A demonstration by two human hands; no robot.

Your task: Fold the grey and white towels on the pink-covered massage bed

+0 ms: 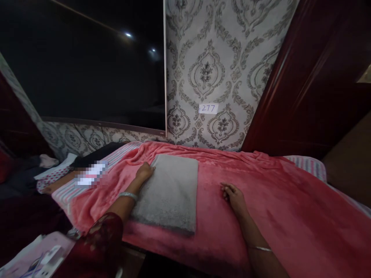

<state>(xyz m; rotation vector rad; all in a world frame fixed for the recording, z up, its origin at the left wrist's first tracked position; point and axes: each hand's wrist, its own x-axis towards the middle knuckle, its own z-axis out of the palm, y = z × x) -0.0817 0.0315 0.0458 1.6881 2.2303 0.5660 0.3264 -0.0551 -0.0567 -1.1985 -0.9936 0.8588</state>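
A grey folded cloth (171, 193), like a towel or small blanket, lies flat on a pink plush blanket (214, 216). My left hand (145, 172) is at the upper left edge of the cloth, its fingers curled closed on that edge. To the right of the cloth, apart from it, my right hand (233, 196) hovers over or rests on the pink blanket; which of the two I cannot tell. Its index finger points left, the other fingers are loosely bent, and nothing is in it.
Striped bedding (62, 193) shows under the blanket at the left. A large dark television (87, 69) hangs behind, beside patterned wallpaper with a paper label (208, 108) reading 277. Dark red wood panelling (301, 77) stands at the right. A pinkish case (53, 251) with papers is at lower left.
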